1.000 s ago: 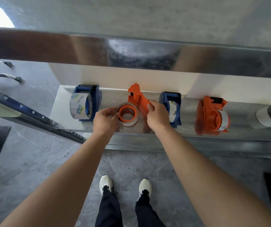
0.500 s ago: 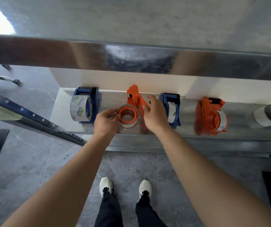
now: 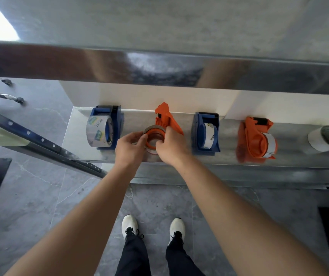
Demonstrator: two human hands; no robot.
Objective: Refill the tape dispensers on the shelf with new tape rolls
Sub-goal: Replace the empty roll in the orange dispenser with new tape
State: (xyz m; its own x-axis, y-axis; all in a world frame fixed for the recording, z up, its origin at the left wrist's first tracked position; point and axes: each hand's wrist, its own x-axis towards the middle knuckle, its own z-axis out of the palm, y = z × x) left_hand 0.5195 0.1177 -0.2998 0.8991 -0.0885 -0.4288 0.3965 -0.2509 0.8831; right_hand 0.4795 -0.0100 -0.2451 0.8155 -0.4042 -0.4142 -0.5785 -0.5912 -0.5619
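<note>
An orange tape dispenser [image 3: 165,120] lies on the metal shelf [image 3: 76,144], with a clear tape roll [image 3: 155,129] seated on its orange hub. My left hand [image 3: 130,149] pinches the roll's left rim. My right hand [image 3: 172,149] grips the roll's right side, fingers curled over the hub. A blue dispenser [image 3: 105,128] with a full clear roll stands to the left. Another blue dispenser [image 3: 206,134] and a second orange dispenser [image 3: 256,140], both holding tape, stand to the right.
A loose white tape roll [image 3: 324,139] lies at the shelf's far right. An upper metal shelf edge [image 3: 159,68] overhangs the row. A dark perforated bar [image 3: 40,140] slants across the left. Grey tiled floor and my white shoes show below.
My right hand left the orange dispenser's handle and came down onto the tape roll's right side. My left hand stayed on the roll's left rim.
</note>
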